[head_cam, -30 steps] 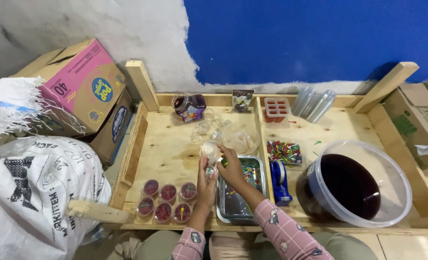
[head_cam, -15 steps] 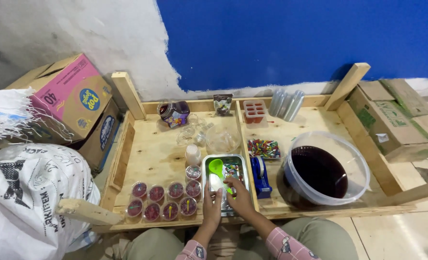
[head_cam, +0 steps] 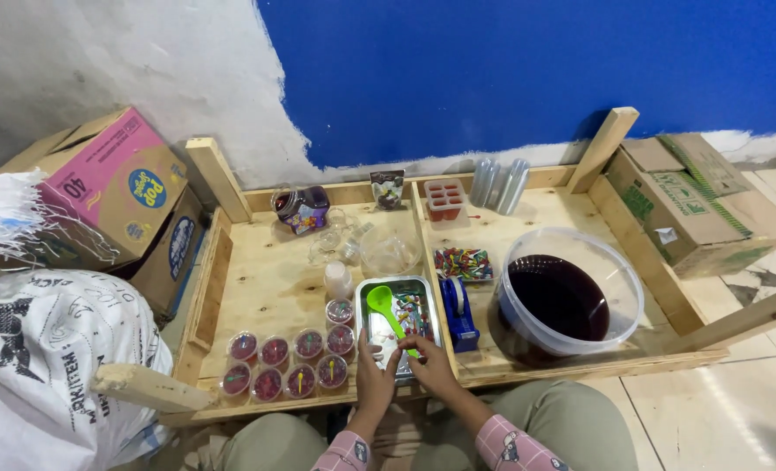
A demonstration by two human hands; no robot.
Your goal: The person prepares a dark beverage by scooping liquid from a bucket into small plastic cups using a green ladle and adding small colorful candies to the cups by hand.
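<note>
My right hand (head_cam: 433,368) pinches the handle end of a green ladle (head_cam: 381,303), whose bowl lies in a metal tray (head_cam: 363,307) among small coloured bits. My left hand (head_cam: 373,377) grips that tray's near left rim, thumb up. Just left of the tray stand several small cups of red jelly (head_cam: 285,364) in two rows, with one more cup (head_cam: 340,311) behind them and a stack of white cups (head_cam: 337,279) further back.
A big clear tub of dark red liquid (head_cam: 565,301) stands at the right, with a blue tape dispenser (head_cam: 459,311) and a dish of coloured spoons (head_cam: 462,262) between it and the tray. Cardboard boxes (head_cam: 113,187) (head_cam: 697,202) flank the wooden platform (head_cam: 270,270). A white sack (head_cam: 47,371) lies at the left.
My hands came back from the stack of cups to the tray's near edge. The green ladle now lies in the tray. The red cups now reach up beside the tray.
</note>
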